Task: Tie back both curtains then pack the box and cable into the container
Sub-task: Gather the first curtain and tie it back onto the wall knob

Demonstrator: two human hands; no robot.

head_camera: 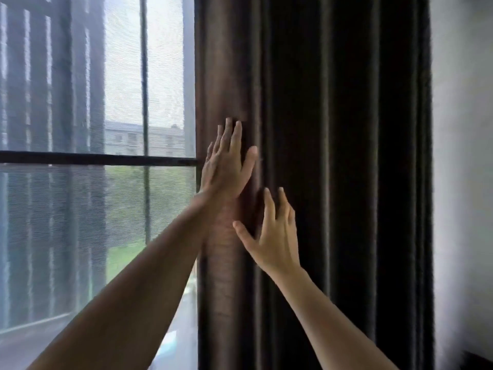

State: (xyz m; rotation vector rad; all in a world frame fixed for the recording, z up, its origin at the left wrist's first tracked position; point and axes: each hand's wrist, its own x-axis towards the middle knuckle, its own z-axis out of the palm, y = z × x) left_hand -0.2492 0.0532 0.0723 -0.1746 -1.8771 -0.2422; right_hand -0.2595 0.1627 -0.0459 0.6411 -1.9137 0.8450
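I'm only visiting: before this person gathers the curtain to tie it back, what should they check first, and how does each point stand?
1. Contact of the left hand with the curtain: ok, flat against its left edge.
2. The right hand ready to gather: ok, open, fingers spread at the folds.
3. Grip on the fabric: not ok, neither hand grips it.
4. Curtain drawn aside: ok, it hangs bunched beside the wall.
5. A tie-back at hand: cannot tell, none in view.
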